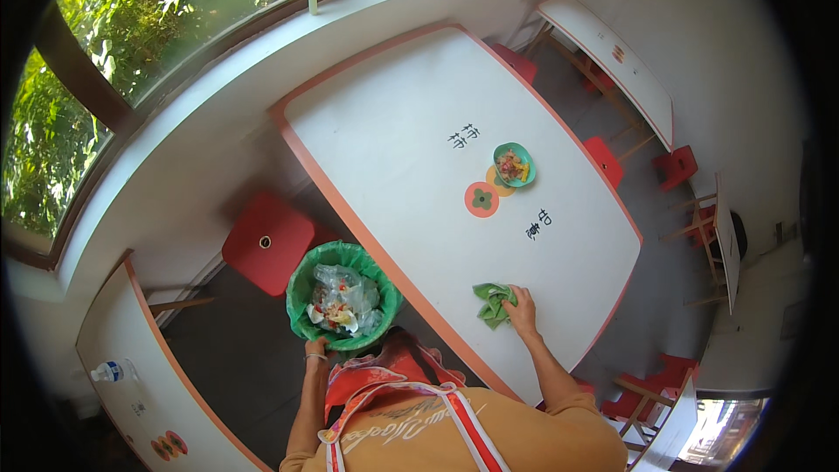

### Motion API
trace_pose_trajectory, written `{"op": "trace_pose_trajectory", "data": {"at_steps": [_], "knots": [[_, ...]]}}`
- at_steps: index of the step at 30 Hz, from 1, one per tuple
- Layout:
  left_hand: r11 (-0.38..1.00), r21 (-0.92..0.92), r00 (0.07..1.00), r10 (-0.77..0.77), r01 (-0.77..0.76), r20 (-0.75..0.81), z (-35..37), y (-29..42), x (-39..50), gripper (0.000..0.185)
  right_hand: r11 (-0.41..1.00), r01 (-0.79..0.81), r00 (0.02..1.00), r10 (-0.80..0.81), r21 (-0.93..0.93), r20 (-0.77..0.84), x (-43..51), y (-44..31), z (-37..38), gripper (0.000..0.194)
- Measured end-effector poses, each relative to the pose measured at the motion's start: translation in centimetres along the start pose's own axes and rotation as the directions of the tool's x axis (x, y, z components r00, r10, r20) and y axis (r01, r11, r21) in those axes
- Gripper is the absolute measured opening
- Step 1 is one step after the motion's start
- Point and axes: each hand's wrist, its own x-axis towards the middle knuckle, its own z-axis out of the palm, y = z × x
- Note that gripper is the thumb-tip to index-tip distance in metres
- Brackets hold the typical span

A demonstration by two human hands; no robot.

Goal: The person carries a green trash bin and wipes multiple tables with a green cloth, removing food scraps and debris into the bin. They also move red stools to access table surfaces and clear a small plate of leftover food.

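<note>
My right hand (520, 307) holds a crumpled green cloth (493, 305) on the white top of a table with an orange edge (393, 164). With my left hand (316, 349) I grip the near rim of a trash bin (298, 288) lined with a green plastic bag. Clear plastic bags (347, 285) and food scraps (337, 314) lie inside the bin, which is beside the table's left edge. Farther up the table, a small green bowl (531, 178) with food remains stands partly over a printed persimmon picture.
A red stool (265, 242) stands left of the bin. At the lower left, a plastic bottle (111, 371) lies on another table (124, 314). More tables (606, 36) and red stools (675, 167) stand at the right. A windowsill (262, 36) runs along the upper left.
</note>
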Motion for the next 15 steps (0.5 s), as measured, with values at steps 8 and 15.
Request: {"op": "trace_pose_trajectory", "data": {"at_steps": [8,15], "knots": [[0.999,0.030,0.998,0.029,-0.028,-0.047,2.5,1.3,-0.4,0.027,0.804,-0.169,0.975,0.051,0.570,0.216,9.3,-11.9,3.4,0.032],[1.000,0.011,0.990,-0.003,0.004,-0.139,5.5,2.8,0.5,0.027,0.983,0.133,0.978,-0.109,0.126,-0.178,32.3,-16.7,7.8,0.040]]}}
